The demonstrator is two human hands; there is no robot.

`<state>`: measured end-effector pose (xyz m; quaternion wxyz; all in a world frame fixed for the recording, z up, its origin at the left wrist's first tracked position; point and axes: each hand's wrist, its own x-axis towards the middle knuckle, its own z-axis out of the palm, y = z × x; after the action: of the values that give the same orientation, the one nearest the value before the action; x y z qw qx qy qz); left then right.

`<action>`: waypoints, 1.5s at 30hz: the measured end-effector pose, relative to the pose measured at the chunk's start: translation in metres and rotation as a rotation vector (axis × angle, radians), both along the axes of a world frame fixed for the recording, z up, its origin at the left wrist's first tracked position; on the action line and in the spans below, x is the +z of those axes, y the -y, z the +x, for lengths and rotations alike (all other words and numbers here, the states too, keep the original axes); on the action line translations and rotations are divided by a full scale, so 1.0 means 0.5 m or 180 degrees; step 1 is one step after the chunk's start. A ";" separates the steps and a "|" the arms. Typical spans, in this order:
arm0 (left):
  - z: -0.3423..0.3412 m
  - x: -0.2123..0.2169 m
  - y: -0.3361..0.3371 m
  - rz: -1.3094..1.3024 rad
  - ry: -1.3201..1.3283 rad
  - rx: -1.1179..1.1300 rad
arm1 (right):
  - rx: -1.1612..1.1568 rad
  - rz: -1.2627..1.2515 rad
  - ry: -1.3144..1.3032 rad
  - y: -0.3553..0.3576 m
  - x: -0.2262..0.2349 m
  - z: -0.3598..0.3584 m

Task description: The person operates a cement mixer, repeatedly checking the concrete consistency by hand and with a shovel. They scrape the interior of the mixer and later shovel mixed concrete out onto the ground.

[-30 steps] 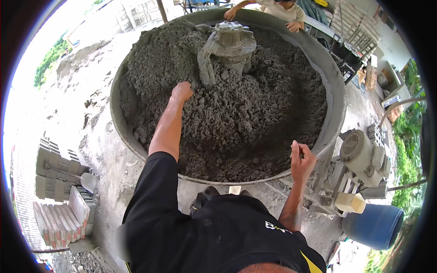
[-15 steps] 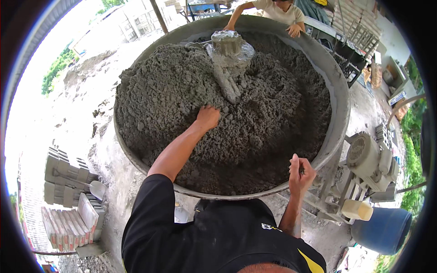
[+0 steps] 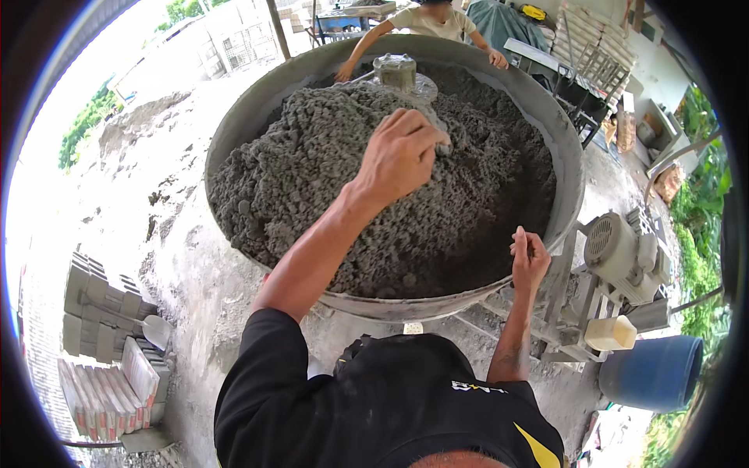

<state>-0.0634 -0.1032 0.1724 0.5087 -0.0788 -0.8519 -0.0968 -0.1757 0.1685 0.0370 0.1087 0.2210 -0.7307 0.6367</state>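
A big round mixing pan (image 3: 573, 183) holds a heap of damp grey concrete mix (image 3: 304, 148). My left hand (image 3: 399, 156) is raised over the middle of the heap, its fingers closed; a bit of grey mix shows at the fingertips. Behind it stands the mixer's central hub (image 3: 395, 72), crusted with cement; my hand hides part of the mixer's arm. My right hand (image 3: 530, 261) is at the near right rim, fingers curled, and what lies inside them is hidden.
Across the pan, a co-worker (image 3: 433, 23) has one hand inside it and the other at the rim. An electric motor (image 3: 616, 246), a yellowish container (image 3: 611, 334) and a blue barrel (image 3: 651, 374) stand right. Left are concrete blocks (image 3: 97, 312) and a shovel (image 3: 156, 331).
My left hand has lifted off the heap, up and to the right. My right hand has shifted slightly forward. The co-worker's arm has moved left, deeper into the pan.
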 end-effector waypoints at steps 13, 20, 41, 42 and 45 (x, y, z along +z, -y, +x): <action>0.571 -0.289 0.203 0.1827 0.0949 0.1931 | 0.0933 0.1659 0.0036 0.115 0.008 0.217; 0.535 -0.375 0.173 0.1161 0.0832 0.2350 | 0.0037 0.1953 -0.0531 0.142 -0.027 0.218; 0.454 -0.253 0.267 0.2396 0.2273 0.2853 | 0.0173 0.1178 -0.0483 -0.006 -0.035 -0.017; 0.441 -0.263 0.278 0.2423 0.2107 0.2919 | 0.0099 0.1025 -0.0395 -0.003 -0.041 -0.021; 0.447 -0.323 0.299 0.2117 0.1515 0.3120 | 0.0008 0.0842 -0.0450 0.003 -0.033 -0.022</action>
<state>0.1600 -0.2529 0.0108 0.2881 0.5058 -0.8031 -0.1269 -0.1867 0.1670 0.0205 0.1290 0.2785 -0.7985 0.5179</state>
